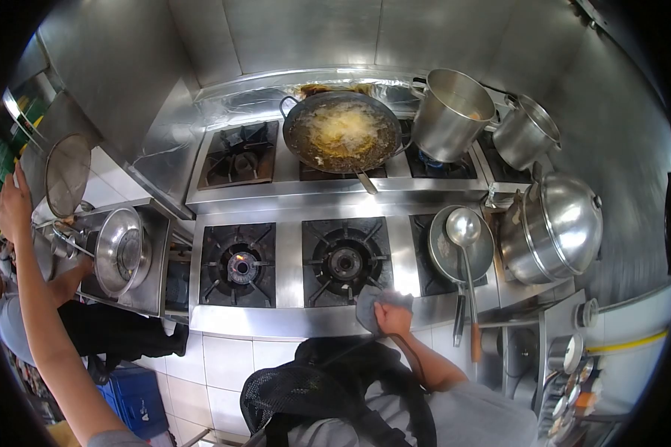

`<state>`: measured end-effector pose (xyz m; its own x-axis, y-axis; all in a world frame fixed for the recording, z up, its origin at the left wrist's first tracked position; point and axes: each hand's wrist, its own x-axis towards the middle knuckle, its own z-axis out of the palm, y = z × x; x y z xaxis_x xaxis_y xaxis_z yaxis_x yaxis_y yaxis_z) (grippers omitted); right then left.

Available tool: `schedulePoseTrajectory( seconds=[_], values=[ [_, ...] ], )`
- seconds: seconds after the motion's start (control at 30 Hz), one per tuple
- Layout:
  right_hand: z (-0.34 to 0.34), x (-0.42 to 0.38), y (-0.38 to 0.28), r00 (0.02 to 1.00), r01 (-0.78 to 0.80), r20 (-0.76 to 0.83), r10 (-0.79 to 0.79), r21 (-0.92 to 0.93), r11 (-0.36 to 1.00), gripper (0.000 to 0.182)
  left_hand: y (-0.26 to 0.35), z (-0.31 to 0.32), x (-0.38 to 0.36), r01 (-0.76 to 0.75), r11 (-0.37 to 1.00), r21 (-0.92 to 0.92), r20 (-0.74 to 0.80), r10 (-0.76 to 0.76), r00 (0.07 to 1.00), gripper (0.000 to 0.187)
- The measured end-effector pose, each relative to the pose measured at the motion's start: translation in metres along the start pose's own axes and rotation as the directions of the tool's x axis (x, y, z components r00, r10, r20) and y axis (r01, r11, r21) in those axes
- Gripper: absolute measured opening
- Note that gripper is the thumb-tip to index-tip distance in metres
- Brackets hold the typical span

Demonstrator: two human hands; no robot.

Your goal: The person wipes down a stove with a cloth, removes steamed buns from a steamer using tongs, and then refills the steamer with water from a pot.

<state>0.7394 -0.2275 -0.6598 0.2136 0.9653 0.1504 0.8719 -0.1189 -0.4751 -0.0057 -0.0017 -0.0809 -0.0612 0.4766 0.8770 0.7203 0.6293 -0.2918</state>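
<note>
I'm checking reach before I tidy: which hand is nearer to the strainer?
Left. The left hand is raised close by, left of the strainer; the right hand is far to its right, gripping the cloth.

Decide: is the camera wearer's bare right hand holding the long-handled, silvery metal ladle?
No, the right hand grips a grey cloth, and the ladle lies apart from it.

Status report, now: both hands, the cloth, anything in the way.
Right hand gripping grey cloth at stove's front edge. Left hand raised near mesh strainer, grip unclear. Possible obstruction: co-worker's hand by steel bowl, left side.
</note>
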Motion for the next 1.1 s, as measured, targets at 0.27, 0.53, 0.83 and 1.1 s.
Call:
schedulePoseTrajectory(
  seconds=[0.27,0.53,0.83,1.1],
  values=[
    [0.006,-0.001,0.006,1.000,-0.010,0.005,0.010,0.015,1.000,0.045,0.069,-0.114,-0.007,0.087,0.995,0.050,0.282,-0.098,0.954,0.062],
    [-0.009,0.002,-0.004,1.000,-0.021,-0.022,0.022,0.044,0.999,0.044,0.012,0.014,0.003,-0.062,0.998,-0.020,-0.047,0.061,0.997,0.058],
    [-0.011,0.003,-0.004,0.996,-0.051,0.072,0.050,0.013,0.999,0.045,-0.009,0.037,0.005,-0.084,0.996,-0.035,-0.039,0.082,0.996,0.052],
    [-0.023,-0.014,-0.009,0.981,-0.102,0.171,0.087,0.083,0.991,0.035,-0.025,0.064,0.013,-0.123,0.991,-0.047,-0.053,0.120,0.991,0.047]
  ],
)
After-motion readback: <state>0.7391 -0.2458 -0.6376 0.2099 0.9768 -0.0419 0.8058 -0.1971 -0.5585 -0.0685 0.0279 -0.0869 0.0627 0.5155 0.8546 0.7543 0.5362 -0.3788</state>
